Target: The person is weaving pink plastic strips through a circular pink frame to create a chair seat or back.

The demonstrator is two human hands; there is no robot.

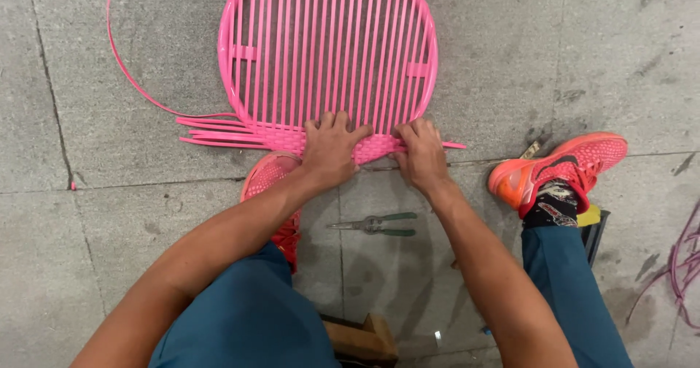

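Nearest to you, a wooden block (361,336) sits on the concrete floor (95,237) between your knees, which are clad in blue-green trousers (248,317); just beyond it a pair of green-handled pliers (375,225) lies flat on the floor, untouched, between your forearms; your feet in orange-red shoes frame the work, the left shoe (273,186) partly under your left forearm and the right shoe (561,165) well out to the right; past the pliers, your left hand (332,149) and right hand (421,153) rest side by side, a small gap between them, both pressed palm-down with fingers spread on the woven near edge of a round pink frame (328,54); the frame lies flat on the floor, strung with pink strips running away from you; loose pink strip ends (219,131) stick out to the left of the woven band, and one long strip curves up along the far left; purple cords (682,266) lie at the right edge.
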